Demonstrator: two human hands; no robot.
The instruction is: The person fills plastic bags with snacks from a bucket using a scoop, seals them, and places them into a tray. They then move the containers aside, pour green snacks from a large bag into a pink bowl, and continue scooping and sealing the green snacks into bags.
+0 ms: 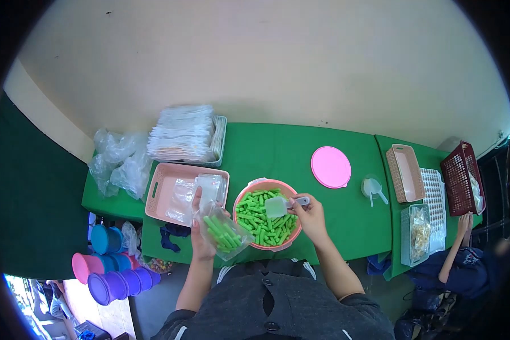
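Note:
My left hand (201, 241) is closed round a clear plastic bag (225, 235) with several green sticks in its lower part. A translucent scoop (276, 207) is in my right hand (310, 218), gripped by its handle over the right side of a pink tub (286, 244). Green stick-shaped pieces (260, 218) fill much of that tub. The scoop's blade looks empty. Left of the tub, a pink basket (159, 195) holds flat clear bags (181, 201), and the bag in my hand overlaps its lower right side.
A stack of white packets (181, 133) stands behind the pink basket, with crumpled plastic bags (121, 164) to its left. A pink lid (331, 167) and a small container (371, 187) lie right. A co-worker's hands (464, 224) touch a maroon basket (456, 175) at far right.

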